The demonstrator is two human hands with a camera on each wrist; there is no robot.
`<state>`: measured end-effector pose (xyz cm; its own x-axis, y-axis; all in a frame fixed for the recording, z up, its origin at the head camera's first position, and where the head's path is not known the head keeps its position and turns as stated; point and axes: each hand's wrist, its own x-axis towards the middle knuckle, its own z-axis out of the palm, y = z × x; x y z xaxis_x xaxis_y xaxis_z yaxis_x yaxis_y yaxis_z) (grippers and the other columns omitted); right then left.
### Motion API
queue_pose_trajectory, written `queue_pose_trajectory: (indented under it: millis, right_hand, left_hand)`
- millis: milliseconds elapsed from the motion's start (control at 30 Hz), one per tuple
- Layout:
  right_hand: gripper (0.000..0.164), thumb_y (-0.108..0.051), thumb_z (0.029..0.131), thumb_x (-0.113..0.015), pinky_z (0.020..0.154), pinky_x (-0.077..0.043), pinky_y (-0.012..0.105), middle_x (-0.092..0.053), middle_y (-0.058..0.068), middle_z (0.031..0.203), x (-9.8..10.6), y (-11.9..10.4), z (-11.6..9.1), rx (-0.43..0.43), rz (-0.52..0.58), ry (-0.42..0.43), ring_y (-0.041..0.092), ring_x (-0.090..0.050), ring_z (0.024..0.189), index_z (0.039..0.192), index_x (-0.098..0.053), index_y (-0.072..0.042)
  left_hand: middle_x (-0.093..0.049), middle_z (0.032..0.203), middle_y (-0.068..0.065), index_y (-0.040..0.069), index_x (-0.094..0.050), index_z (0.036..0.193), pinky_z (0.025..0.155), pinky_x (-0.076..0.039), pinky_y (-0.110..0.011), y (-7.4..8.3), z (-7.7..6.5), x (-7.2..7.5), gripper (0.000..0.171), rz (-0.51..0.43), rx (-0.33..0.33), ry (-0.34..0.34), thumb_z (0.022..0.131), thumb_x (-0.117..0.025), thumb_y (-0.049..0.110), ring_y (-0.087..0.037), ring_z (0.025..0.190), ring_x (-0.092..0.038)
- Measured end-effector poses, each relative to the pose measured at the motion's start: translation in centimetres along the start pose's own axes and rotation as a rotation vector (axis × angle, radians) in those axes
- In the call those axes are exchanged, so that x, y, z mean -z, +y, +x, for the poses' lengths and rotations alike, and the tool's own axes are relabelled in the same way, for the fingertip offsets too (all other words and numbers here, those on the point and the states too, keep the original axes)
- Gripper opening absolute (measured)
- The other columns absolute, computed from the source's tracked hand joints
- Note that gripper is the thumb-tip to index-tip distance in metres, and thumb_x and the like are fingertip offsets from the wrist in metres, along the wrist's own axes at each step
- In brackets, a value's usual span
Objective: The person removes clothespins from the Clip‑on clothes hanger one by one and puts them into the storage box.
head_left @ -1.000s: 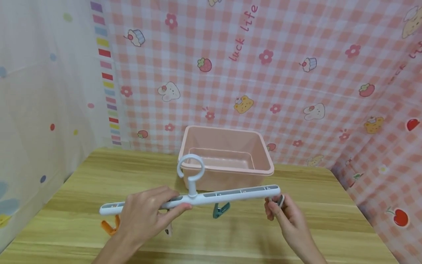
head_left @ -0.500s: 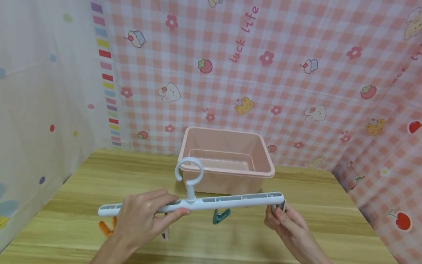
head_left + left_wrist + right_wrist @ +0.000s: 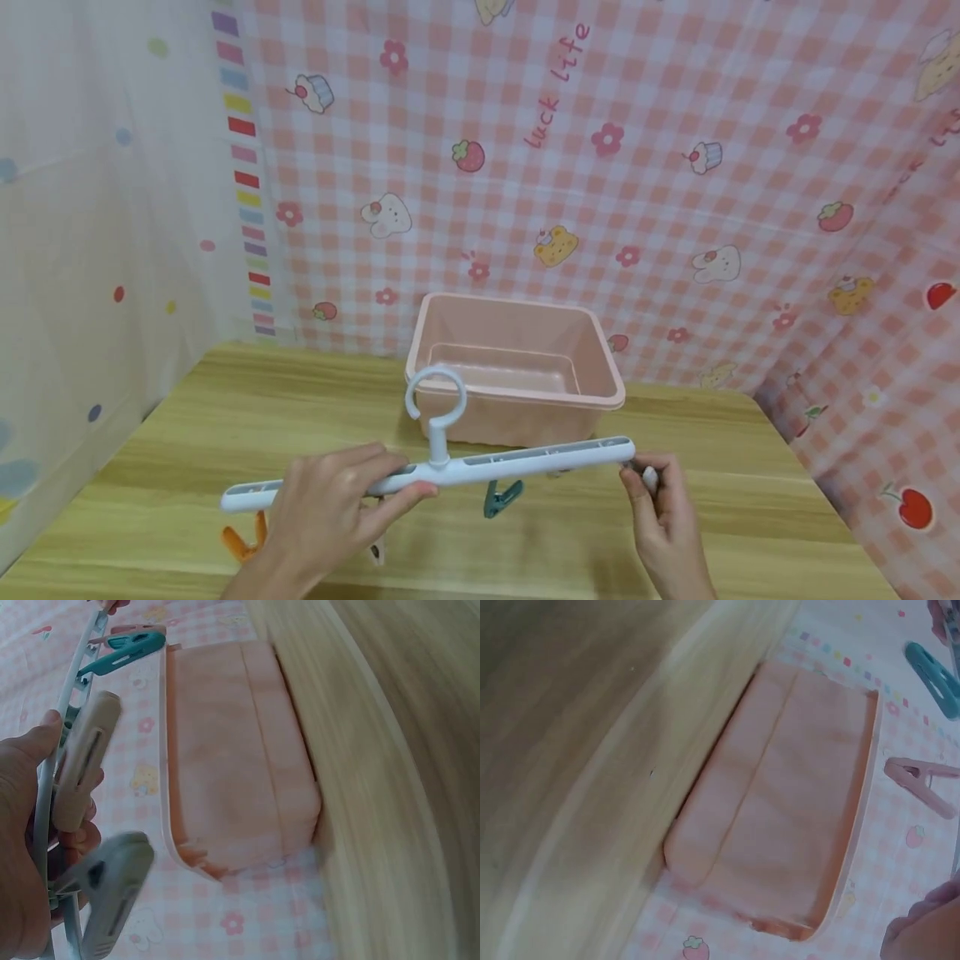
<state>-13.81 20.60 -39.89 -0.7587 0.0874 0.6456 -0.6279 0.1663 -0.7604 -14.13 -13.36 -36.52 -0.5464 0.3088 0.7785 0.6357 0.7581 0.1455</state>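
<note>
Hanger (image 3: 465, 472) gripped in the left hand (image 3: 337, 502), its end just beside the right hand (image 3: 669, 518), which pinches a pale clip (image 3: 650, 478), apparently mid-fastening or removal; the next move calls for steady left-hand support.

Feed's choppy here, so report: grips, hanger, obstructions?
Left grip holds hanger. Right grip pinches pale clip by hanger's right end; attachment unclear. Bin behind, seemingly blocking neither grip.

One hanger (image 3: 532, 462), one bin (image 3: 517, 418), two hands (image 3: 333, 502) and five-plus clips (image 3: 501, 501) show.
</note>
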Motion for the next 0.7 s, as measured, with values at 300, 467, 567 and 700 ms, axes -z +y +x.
queue_pose_trajectory:
  millis: [300,467,567,700]
  right_hand:
    - [0.011,0.016,0.098,-0.044,0.068,-0.041,0.02,-0.052,-0.007,0.09,-0.8,-0.5,-0.1,-0.083,-0.117,0.039,-0.002,-0.049,0.081,0.108,-0.044,0.014]
    - [0.007,0.005,0.104,-0.042,0.078,-0.043,0.01,-0.052,-0.009,0.094,-0.5,-0.6,0.0,-0.154,-0.081,-0.003,-0.002,-0.05,0.091,0.11,-0.045,0.003]
    - [0.011,0.001,0.106,-0.037,0.081,-0.043,0.008,-0.049,-0.008,0.091,-0.1,-0.5,0.0,-0.167,0.034,-0.06,0.001,-0.048,0.087,0.111,-0.045,-0.005]
    - [0.024,0.001,0.108,-0.025,0.066,-0.026,0.028,-0.035,-0.001,0.082,0.2,-0.1,0.2,-0.131,0.334,-0.201,0.017,-0.03,0.071,0.113,-0.046,-0.009]
  left_hand:
    - [-0.056,0.065,0.024,0.029,-0.072,0.076,0.044,-0.023,-0.005,0.0,0.1,0.0,0.029,0.004,0.034,-0.006,0.081,-0.075,0.058,0.014,0.052,-0.029]
    - [-0.061,0.067,0.023,0.028,-0.073,0.077,0.044,-0.027,-0.006,0.0,0.2,-0.2,0.032,0.015,0.015,0.015,0.082,-0.074,0.059,0.013,0.052,-0.034]
    - [-0.063,0.068,0.021,0.027,-0.074,0.077,0.044,-0.03,-0.007,0.0,0.2,-0.3,0.033,0.022,0.008,0.033,0.082,-0.074,0.06,0.013,0.052,-0.037]
    - [-0.065,0.068,0.02,0.026,-0.075,0.078,0.044,-0.032,-0.008,-0.1,0.1,-0.2,0.033,0.015,0.02,0.045,0.081,-0.075,0.059,0.013,0.053,-0.039]
